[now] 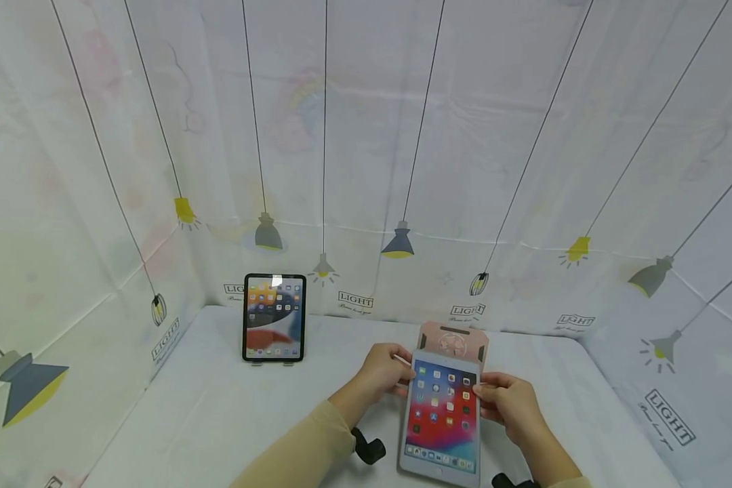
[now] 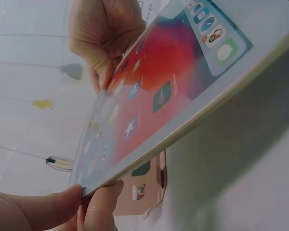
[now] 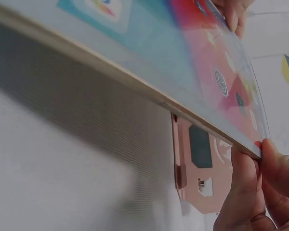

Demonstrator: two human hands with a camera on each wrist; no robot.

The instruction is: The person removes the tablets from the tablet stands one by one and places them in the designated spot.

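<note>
— So, what sits on the white-covered table (image 1: 219, 407)?

— Two tablets. One, black-framed (image 1: 274, 317), stands upright on a small stand at the back left. The other, a white-framed tablet (image 1: 442, 413) with a lit red and blue home screen, is up off the cloth, tilted, near the front edge.

— Who holds that one?

— Both hands. The left hand (image 1: 381, 375) pinches its upper left edge, thumb on top and fingers beneath; the right hand (image 1: 511, 404) pinches the upper right edge the same way.

— Anything else?

— One pink case (image 1: 453, 337) with a cut-out lies flat on the cloth, just behind and partly under the raised tablet.
</note>
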